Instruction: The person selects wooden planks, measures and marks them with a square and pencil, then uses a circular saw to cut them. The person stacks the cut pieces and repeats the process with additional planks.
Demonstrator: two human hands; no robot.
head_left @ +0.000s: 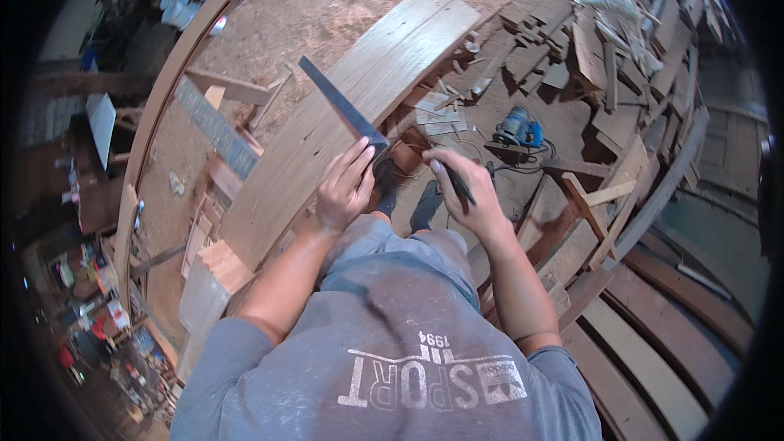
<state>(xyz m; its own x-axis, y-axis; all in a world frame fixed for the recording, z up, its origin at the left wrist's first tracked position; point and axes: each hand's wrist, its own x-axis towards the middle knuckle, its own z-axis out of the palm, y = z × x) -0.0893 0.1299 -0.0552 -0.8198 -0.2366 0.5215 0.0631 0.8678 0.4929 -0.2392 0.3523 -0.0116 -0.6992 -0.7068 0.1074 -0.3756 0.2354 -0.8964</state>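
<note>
My left hand (pixel 346 186) is closed on the thick end of a dark try square (pixel 335 98). The square's long blade slants up and to the left over a wide, pale wooden board (pixel 302 143). I cannot tell whether the blade rests flat on the wood. To the right of the board, in front of my body, my right hand (pixel 469 188) is closed around a thin dark stick, pencil-like in shape (pixel 464 188). Its far end is partly hidden by my fingers. A gap separates my two hands.
On the dusty floor at right sits a blue power tool (pixel 521 128) with a dark cord. A heap of wood offcuts (pixel 563 41) rises behind it. Long planks (pixel 645 335) lie at lower right. A curved wooden rail (pixel 155 131) and cluttered tools (pixel 122 343) are at left.
</note>
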